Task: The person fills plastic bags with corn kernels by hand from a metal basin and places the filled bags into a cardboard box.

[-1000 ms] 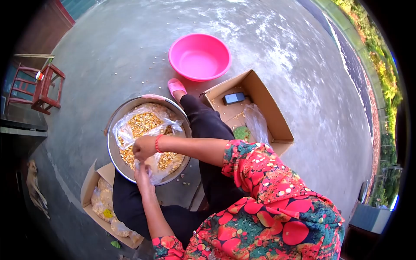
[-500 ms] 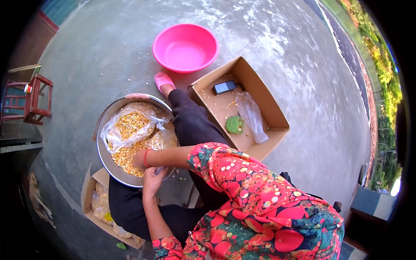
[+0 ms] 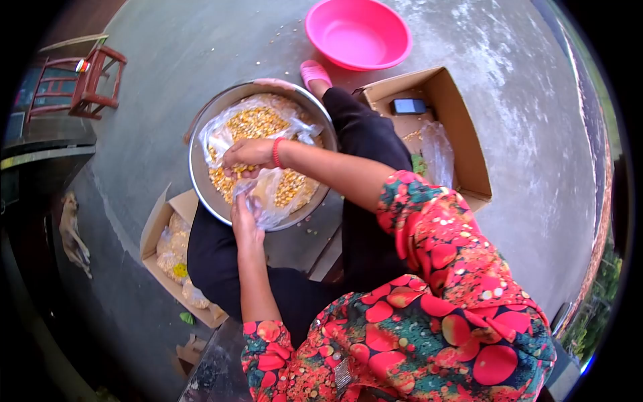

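A wide metal basin point(image 3: 197, 173) holds loose yellow corn kernels point(image 3: 254, 122) and clear plastic. Over the kernels is my right hand point(image 3: 249, 155), a red bracelet on its wrist; its fingers are curled around some corn kernels. Just below it, my left hand point(image 3: 245, 216) grips the edge of a clear plastic bag point(image 3: 268, 194), whose mouth faces the right hand. Part of the left fingers is hidden by the plastic. How much the bag holds is hard to make out.
Beyond my foot stands a pink tub point(image 3: 358, 33). At right, a cardboard box point(image 3: 472, 144) holds a phone-like device point(image 3: 408, 106) and plastic. Another box point(image 3: 155, 231) with corn bags sits at lower left. A wooden chair point(image 3: 97, 84) and a lying dog point(image 3: 72, 234) are farther left.
The view has shifted, so the basin appears higher and further right. My right hand has risen out of the kernels with some in its fingers, and my left hand now holds the bag up.
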### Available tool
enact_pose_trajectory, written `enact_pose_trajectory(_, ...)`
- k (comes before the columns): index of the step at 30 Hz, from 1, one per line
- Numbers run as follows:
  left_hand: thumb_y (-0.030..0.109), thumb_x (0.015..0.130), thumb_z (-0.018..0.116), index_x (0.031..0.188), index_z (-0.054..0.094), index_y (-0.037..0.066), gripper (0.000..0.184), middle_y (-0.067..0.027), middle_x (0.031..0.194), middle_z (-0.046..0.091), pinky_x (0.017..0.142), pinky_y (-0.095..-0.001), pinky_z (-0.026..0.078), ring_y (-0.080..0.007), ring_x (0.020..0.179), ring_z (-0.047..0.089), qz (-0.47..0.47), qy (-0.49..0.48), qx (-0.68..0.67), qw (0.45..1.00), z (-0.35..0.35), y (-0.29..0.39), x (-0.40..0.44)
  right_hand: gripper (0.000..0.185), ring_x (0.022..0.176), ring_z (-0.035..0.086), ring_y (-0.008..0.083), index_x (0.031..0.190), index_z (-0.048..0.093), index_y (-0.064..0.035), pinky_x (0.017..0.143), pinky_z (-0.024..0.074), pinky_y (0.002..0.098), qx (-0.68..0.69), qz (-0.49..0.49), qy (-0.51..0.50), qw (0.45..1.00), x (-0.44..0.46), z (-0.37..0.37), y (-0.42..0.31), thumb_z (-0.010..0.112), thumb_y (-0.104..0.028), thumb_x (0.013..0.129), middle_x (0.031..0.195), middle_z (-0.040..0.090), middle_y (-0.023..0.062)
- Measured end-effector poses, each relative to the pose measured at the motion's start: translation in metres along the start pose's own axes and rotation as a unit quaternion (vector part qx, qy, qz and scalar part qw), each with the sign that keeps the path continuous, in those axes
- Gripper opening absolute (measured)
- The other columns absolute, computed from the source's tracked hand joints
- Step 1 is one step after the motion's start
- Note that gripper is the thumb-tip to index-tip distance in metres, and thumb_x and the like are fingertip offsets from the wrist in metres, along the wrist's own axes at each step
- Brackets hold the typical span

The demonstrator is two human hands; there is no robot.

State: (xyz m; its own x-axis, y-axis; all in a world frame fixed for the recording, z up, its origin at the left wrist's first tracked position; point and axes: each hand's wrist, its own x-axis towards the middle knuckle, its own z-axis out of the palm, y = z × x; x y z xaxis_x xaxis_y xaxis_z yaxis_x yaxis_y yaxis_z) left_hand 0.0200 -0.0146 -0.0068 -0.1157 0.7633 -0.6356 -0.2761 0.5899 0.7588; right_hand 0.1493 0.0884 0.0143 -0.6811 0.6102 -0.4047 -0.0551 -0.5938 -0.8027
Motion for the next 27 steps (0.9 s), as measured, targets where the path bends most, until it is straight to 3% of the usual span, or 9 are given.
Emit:
enact_pose_trajectory(7, 0.025, 0.088, 0.042, 0.104, 0.051, 0.005, 0.028, 0.0009, 0.078, 0.050, 0.050, -0.0169, 0.035, -0.0051, 0.064, 0.046, 0.020, 0.037, -0.068, 0.997, -0.005, -0.003, 0.007, 0.015, 0.061, 0.053, 0.0105, 0.075, 0.060, -0.0033, 0.056, 0.0422, 0.0246, -0.281, 0.047, -0.128, 0.950, -0.013, 0.005, 0.018, 0.053, -0.016, 0.074, 0.069, 0.059, 0.0041)
enact_pose_trajectory(11, 0.023, 0.086, 0.046, 0.099, 0.052, 0.004, 0.024, -0.0016, 0.083, 0.053, 0.057, -0.0204, 0.042, -0.0066, 0.069, 0.050, 0.042, 0.010, -0.106, 0.993, -0.008, -0.006, 0.009, 0.015, 0.066, 0.054, 0.0096, 0.076, 0.061, -0.0038, 0.058, 0.0429, 0.0246, -0.357, -0.050, -0.175, 0.916, -0.009, -0.001, 0.022, 0.052, -0.016, 0.075, 0.070, 0.060, 0.0038)
enact_pose_trajectory(13, 0.022, 0.084, 0.048, 0.103, 0.052, 0.003, 0.027, -0.0018, 0.082, 0.054, 0.058, -0.0203, 0.042, -0.0064, 0.068, 0.050, 0.022, -0.015, -0.041, 0.999, -0.013, -0.006, 0.010, 0.018, 0.067, 0.055, 0.0106, 0.080, 0.060, -0.0040, 0.056, 0.0442, 0.0243, -0.248, 0.021, -0.115, 0.962, -0.006, -0.003, 0.012, 0.049, -0.017, 0.078, 0.072, 0.060, 0.0036)
enact_pose_trajectory(15, 0.019, 0.084, 0.050, 0.089, 0.062, 0.004, 0.020, 0.0026, 0.071, 0.050, 0.053, -0.0169, 0.037, -0.0043, 0.062, 0.047, 0.029, -0.037, 0.023, 0.999, 0.007, 0.008, -0.007, 0.019, 0.066, 0.056, 0.0118, 0.081, 0.060, -0.0037, 0.057, 0.0455, 0.0255, -0.264, -0.025, -0.008, 0.964, -0.002, -0.003, 0.005, 0.046, -0.017, 0.079, 0.072, 0.060, 0.0045)
enact_pose_trajectory(19, 0.017, 0.084, 0.049, 0.090, 0.064, 0.006, 0.019, 0.0022, 0.068, 0.053, 0.051, -0.0194, 0.035, -0.0050, 0.058, 0.044, -0.005, -0.180, 0.207, 0.962, 0.007, -0.008, -0.008, 0.019, 0.069, 0.059, 0.0255, 0.082, 0.061, -0.0042, 0.065, 0.0455, 0.0345, -0.510, -0.180, 0.128, 0.831, 0.029, -0.011, 0.031, 0.052, -0.020, 0.077, 0.073, 0.061, 0.0131)
enact_pose_trajectory(21, 0.020, 0.085, 0.049, 0.094, 0.062, 0.004, 0.022, 0.0033, 0.069, 0.053, 0.048, -0.0191, 0.034, -0.0035, 0.055, 0.043, 0.116, -0.224, 0.271, 0.929, 0.010, -0.029, -0.005, 0.018, 0.078, 0.058, 0.0302, 0.087, 0.061, -0.0066, 0.072, 0.0441, 0.0375, -0.562, -0.155, 0.078, 0.808, 0.047, -0.017, 0.060, 0.052, -0.016, 0.075, 0.080, 0.060, 0.0155)
enact_pose_trajectory(23, 0.018, 0.084, 0.050, 0.095, 0.061, 0.004, 0.021, 0.0041, 0.067, 0.053, 0.050, -0.0210, 0.037, -0.0052, 0.055, 0.044, 0.109, -0.227, 0.336, 0.907, 0.009, -0.030, -0.005, 0.031, 0.094, 0.054, 0.0337, 0.104, 0.057, -0.0076, 0.083, 0.0421, 0.0402, -0.705, -0.127, 0.056, 0.695, 0.042, -0.011, 0.079, 0.048, -0.012, 0.075, 0.102, 0.055, 0.0187)
enact_pose_trajectory(25, 0.020, 0.082, 0.052, 0.091, 0.062, 0.002, 0.022, 0.0018, 0.066, 0.055, 0.054, -0.0234, 0.040, -0.0072, 0.057, 0.047, 0.078, -0.244, 0.334, 0.907, 0.010, -0.023, -0.007, 0.040, 0.106, 0.046, 0.0332, 0.115, 0.048, -0.0125, 0.087, 0.0400, 0.0407, -0.725, -0.090, 0.030, 0.682, 0.036, 0.000, 0.091, 0.048, -0.013, 0.075, 0.116, 0.045, 0.0172)
enact_pose_trajectory(27, 0.022, 0.080, 0.054, 0.086, 0.062, 0.000, 0.024, -0.0024, 0.065, 0.058, 0.057, -0.0259, 0.043, -0.0085, 0.059, 0.051, 0.072, -0.228, 0.407, 0.882, 0.016, -0.007, -0.018, 0.038, 0.100, 0.050, 0.0342, 0.112, 0.050, -0.0125, 0.086, 0.0405, 0.0402, -0.701, -0.081, 0.018, 0.709, 0.040, 0.004, 0.097, 0.049, -0.016, 0.075, 0.109, 0.050, 0.0183)
